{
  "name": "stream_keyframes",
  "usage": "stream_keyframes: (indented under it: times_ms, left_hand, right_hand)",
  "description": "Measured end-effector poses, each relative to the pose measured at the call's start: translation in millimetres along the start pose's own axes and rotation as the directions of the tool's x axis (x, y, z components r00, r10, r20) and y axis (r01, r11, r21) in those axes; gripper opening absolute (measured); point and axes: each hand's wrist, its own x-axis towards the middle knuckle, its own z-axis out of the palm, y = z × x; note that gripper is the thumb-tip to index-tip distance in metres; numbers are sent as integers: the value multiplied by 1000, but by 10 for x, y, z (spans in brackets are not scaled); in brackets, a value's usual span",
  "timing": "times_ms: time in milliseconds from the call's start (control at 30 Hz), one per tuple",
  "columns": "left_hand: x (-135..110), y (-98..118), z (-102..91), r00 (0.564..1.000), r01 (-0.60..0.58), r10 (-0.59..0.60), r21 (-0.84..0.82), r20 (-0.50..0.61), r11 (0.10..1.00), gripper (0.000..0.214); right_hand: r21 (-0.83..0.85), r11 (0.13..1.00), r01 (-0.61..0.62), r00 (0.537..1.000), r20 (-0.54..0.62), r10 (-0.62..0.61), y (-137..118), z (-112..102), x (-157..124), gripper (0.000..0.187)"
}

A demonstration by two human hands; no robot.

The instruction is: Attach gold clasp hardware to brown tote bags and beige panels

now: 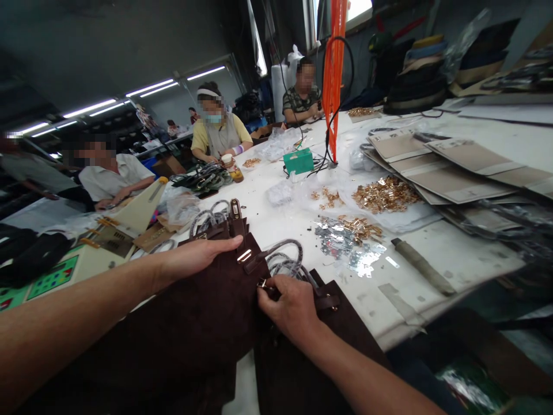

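Dark brown leather bag panels (190, 323) lie before me, with looped handles (287, 245) wrapped in clear plastic. My left hand (203, 256) rests on the left panel, its visible fingers stretched out toward a strap tab with a gold plate (244, 256). Another gold fitting (235, 209) shows on an upright tab just beyond. My right hand (294, 305) is closed in a pinch on a short dark strap with a small metal fitting (261, 283) at its end. Its curled fingers hide most of that strap. Beside it, a second strap (327, 302) crosses the right panel.
On the white table (276, 216) lie gold fittings (384, 194), flat silver plates (332, 236), a wrapped tool handle (423, 268) and a green box (298, 161). Beige panels (449, 167) are stacked right. Orange strands (333, 80) hang down. Co-workers (218, 129) sit beyond.
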Motion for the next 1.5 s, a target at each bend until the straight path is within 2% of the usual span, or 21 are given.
stream_keyframes:
  times_ms: [67,233,433,633,800,900,1133,1500]
  left_hand:
    - [-9,-8,-3,1000,-6,6,-2,14,1000,69]
    - [-61,-5,43,999,-19,19,2,45,1000,68]
    - [-122,2,92,995,-49,46,36,86,998,66]
    - [-132,1,89,997,-59,55,78,54,995,70]
    - [-133,-14,77,997,-67,63,70,54,995,72]
    - [-156,-21,84,997,-71,69,83,27,994,73]
    - [-175,-11,149,995,-96,95,47,21,994,69]
    - [-173,-46,157,997,-76,76,41,-19,996,67]
  right_hand:
    - [-8,1000,21,1000,8,-21,1,6,-17,6]
    - [-16,989,150,980,135,-147,57,-61,-32,14]
    - [-78,986,150,980,140,-139,28,-83,-19,14]
    - [-83,978,192,968,179,-175,-24,-217,8,20]
    - [0,995,98,986,137,-97,-59,-255,6,8]
    - [45,998,53,995,84,-56,-90,-216,-5,10]
    - [92,994,63,998,9,-64,-138,-143,12,8]
    - [208,974,-91,995,-28,99,-208,-4,22,5]
